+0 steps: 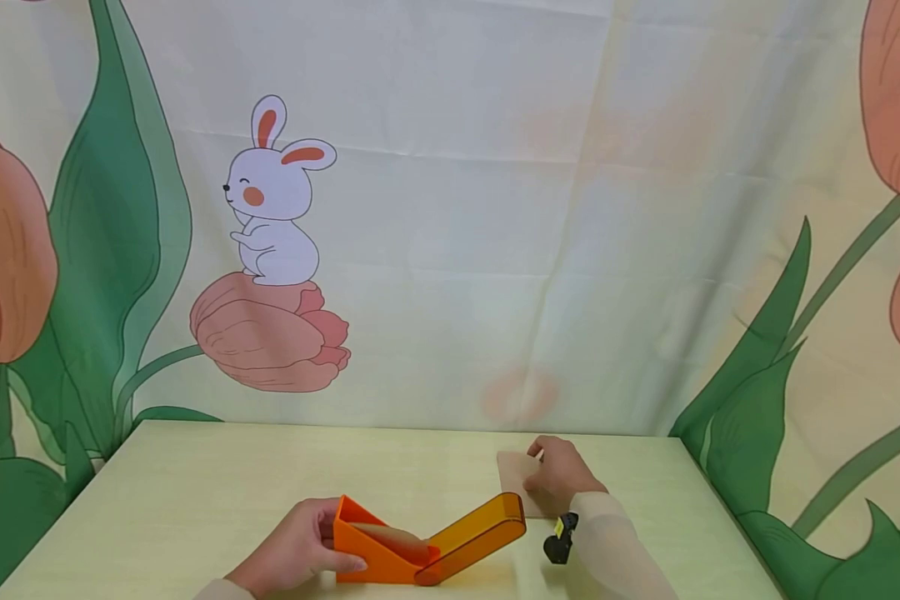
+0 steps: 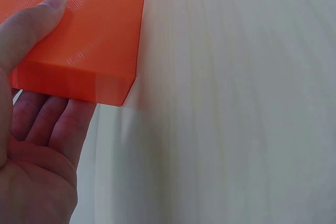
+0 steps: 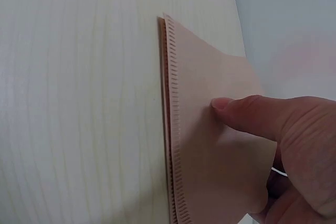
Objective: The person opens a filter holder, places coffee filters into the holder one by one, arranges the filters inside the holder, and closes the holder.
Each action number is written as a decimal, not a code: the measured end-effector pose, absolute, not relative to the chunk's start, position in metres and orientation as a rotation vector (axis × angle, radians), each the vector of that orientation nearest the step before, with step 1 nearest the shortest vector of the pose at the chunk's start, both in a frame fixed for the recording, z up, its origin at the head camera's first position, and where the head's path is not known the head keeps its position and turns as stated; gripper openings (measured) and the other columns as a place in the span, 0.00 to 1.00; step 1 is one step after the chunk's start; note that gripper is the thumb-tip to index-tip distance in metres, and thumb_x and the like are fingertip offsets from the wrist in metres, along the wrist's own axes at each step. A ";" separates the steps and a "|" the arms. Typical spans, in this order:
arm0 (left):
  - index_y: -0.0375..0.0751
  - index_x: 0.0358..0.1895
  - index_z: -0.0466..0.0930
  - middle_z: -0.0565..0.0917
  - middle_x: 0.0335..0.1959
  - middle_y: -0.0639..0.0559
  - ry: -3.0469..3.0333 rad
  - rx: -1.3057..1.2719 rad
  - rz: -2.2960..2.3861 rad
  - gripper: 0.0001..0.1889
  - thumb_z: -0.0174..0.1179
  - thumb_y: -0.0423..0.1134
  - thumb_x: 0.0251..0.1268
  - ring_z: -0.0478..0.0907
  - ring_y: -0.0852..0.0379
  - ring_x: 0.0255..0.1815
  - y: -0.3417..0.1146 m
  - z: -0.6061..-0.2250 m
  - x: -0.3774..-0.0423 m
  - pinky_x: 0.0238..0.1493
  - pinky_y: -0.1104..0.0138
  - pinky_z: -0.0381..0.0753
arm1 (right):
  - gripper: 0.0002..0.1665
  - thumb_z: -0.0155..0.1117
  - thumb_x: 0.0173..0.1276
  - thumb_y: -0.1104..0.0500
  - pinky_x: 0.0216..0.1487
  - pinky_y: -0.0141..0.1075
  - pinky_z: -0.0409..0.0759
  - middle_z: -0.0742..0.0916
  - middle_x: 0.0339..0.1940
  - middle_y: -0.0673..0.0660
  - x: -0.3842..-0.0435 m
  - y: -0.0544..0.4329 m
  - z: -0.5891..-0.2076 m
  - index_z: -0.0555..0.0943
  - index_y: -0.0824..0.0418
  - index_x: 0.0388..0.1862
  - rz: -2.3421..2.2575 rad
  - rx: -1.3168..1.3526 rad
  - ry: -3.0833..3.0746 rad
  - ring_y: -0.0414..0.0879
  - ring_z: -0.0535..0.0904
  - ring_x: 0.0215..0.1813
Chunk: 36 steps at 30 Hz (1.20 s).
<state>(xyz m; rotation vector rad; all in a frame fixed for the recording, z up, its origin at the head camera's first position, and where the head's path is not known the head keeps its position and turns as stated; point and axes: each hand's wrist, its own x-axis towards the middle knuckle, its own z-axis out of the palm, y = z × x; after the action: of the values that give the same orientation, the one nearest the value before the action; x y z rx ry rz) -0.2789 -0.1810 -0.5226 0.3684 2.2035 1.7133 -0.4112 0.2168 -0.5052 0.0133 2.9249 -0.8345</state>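
An orange box with a see-through amber lid swung open to the right stands near the table's front. My left hand grips its left end, with the thumb on one face and fingers beneath in the left wrist view. Inside the box lies a brown paper piece, partly hidden by the wall. Further back on the right, my right hand holds a thin stack of brown paper coffee filters by one edge. Its thumb lies on top; the other fingers are mostly hidden behind the paper. The filters have a crimped edge.
The pale wood-grain table ends at a hanging cloth printed with a rabbit and tulips. A small black device with a yellow label sits at the right wrist, close to the lid's raised end.
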 end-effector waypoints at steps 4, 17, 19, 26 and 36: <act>0.40 0.57 0.82 0.88 0.51 0.48 2.205 0.389 1.706 0.28 0.79 0.45 0.53 0.84 0.51 0.47 -0.181 -0.522 -0.279 0.55 0.61 0.87 | 0.19 0.80 0.55 0.62 0.51 0.50 0.83 0.85 0.41 0.55 -0.412 0.218 -0.505 0.82 0.57 0.43 -0.843 0.015 2.919 0.52 0.78 0.42; 0.43 0.56 0.83 0.89 0.52 0.49 2.206 0.442 1.705 0.27 0.79 0.44 0.52 0.85 0.50 0.47 -0.183 -0.523 -0.281 0.54 0.62 0.87 | 0.15 0.80 0.58 0.54 0.48 0.45 0.82 0.86 0.39 0.53 -0.416 0.229 -0.495 0.86 0.57 0.40 -0.916 -0.009 2.906 0.51 0.77 0.41; 0.42 0.56 0.83 0.89 0.52 0.49 2.207 0.437 1.704 0.27 0.79 0.44 0.52 0.85 0.50 0.46 -0.183 -0.523 -0.282 0.54 0.62 0.87 | 0.13 0.80 0.58 0.53 0.45 0.42 0.80 0.85 0.37 0.52 -0.417 0.232 -0.493 0.86 0.56 0.38 -0.938 0.012 2.894 0.50 0.77 0.40; 0.42 0.57 0.83 0.89 0.52 0.49 2.206 0.429 1.700 0.27 0.79 0.44 0.53 0.85 0.50 0.47 -0.182 -0.523 -0.282 0.55 0.61 0.86 | 0.10 0.79 0.60 0.50 0.37 0.38 0.73 0.83 0.32 0.51 -0.417 0.243 -0.485 0.87 0.54 0.31 -1.015 0.003 2.829 0.49 0.75 0.38; 0.42 0.57 0.83 0.89 0.52 0.49 2.205 0.432 1.697 0.27 0.78 0.44 0.53 0.85 0.50 0.47 -0.182 -0.524 -0.282 0.56 0.62 0.86 | 0.16 0.80 0.60 0.50 0.28 0.35 0.66 0.71 0.19 0.49 -0.411 0.253 -0.472 0.86 0.60 0.26 -1.240 -0.141 2.614 0.46 0.67 0.25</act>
<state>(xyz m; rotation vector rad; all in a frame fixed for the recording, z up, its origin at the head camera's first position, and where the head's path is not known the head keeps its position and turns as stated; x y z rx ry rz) -0.2820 -0.1823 -0.5236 0.4320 2.2050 1.6968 -0.4105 0.2534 -0.4722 -0.1407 2.6137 -1.2397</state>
